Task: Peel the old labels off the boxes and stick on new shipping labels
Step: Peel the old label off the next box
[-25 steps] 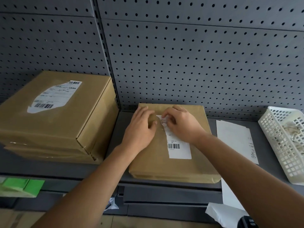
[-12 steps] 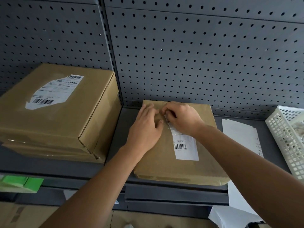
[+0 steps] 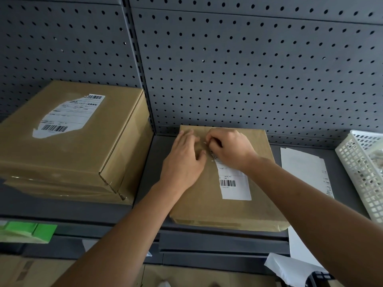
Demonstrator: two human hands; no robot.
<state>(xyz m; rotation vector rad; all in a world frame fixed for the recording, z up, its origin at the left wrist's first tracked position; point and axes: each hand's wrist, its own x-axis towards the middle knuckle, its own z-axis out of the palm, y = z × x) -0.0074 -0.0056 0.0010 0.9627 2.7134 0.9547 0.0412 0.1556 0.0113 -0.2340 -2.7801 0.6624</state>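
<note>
A flat brown box (image 3: 199,206) lies on the grey shelf (image 3: 157,146) in front of me, with a white barcode label (image 3: 234,183) on its top. My left hand (image 3: 184,160) rests flat on the box, just left of the label. At the label's far end my right hand (image 3: 228,148) has its fingers curled and picks at the label's edge; the fingertips hide that corner. A bigger brown box (image 3: 68,141) at the left carries a torn white label (image 3: 68,117).
A grey pegboard wall (image 3: 248,69) rises right behind the boxes. White label sheets (image 3: 304,170) lie right of the flat box, and a white lattice basket (image 3: 362,170) stands at the far right. Green paper (image 3: 27,232) and white scraps (image 3: 290,270) sit below the shelf.
Both hands have shifted toward the far end of the label. My right hand's fingers have curled tighter over the label's top edge, and the view has tilted slightly.
</note>
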